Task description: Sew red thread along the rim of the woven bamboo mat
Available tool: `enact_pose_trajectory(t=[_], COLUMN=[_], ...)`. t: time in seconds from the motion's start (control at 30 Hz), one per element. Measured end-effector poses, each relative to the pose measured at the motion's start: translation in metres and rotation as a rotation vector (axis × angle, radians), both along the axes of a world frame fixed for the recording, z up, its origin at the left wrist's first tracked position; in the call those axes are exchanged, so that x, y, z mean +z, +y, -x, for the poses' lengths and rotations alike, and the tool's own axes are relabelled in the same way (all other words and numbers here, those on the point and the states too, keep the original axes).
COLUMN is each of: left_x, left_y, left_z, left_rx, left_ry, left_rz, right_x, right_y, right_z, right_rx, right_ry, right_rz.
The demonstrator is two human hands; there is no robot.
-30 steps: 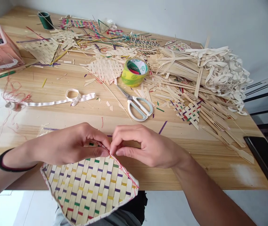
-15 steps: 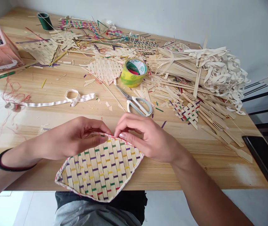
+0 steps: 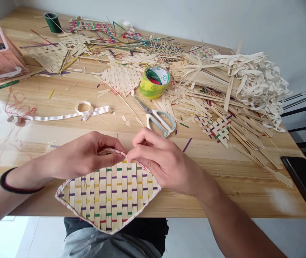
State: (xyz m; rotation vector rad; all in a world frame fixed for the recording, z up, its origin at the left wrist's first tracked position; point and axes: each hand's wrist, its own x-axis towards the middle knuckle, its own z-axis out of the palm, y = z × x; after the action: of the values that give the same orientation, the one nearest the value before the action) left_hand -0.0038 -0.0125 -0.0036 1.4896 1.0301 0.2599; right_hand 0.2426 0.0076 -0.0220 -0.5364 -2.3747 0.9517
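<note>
A woven mat of pale strips crossed by purple, yellow, green and red ones (image 3: 109, 195) hangs partly over the table's front edge. White tape stitched with red thread binds its border. My left hand (image 3: 88, 156) pinches the top edge between thumb and fingers. Close beside it, my right hand (image 3: 163, 161) is closed at the same edge, fingers curled and pressed together. Whether it pinches the binding or a needle or thread there is hidden by the fingers.
White-handled scissors (image 3: 160, 122) and a yellow tape roll (image 3: 154, 83) lie beyond my hands. At the right are wooden strips, a heap of white tape (image 3: 260, 79) and a black phone (image 3: 303, 186). A pink holder (image 3: 2, 53) and red thread (image 3: 18, 104) are on the left.
The mat has turned slightly and its lower corner has shifted left. My right hand's fingers have curled in more at the edge; the left keeps its pinch.
</note>
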Motion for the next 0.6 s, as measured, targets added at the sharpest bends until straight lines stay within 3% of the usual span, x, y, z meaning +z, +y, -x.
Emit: enact_pose_trajectory(t=[0.37,0.6], left_x=[-0.0026,-0.0036], left_y=[-0.0003,-0.0001], left_z=[-0.0004,0.0006], left_rx=[0.008,0.009], left_ry=[0.015,0.006], left_rz=[-0.003,-0.023], right_x=[-0.0009,-0.0013], right_y=[-0.0059,-0.0061], right_z=[0.0016,0.0054], right_rx=[0.016,0.001], right_ry=[-0.030,0.066], right_rz=[-0.075,0.002])
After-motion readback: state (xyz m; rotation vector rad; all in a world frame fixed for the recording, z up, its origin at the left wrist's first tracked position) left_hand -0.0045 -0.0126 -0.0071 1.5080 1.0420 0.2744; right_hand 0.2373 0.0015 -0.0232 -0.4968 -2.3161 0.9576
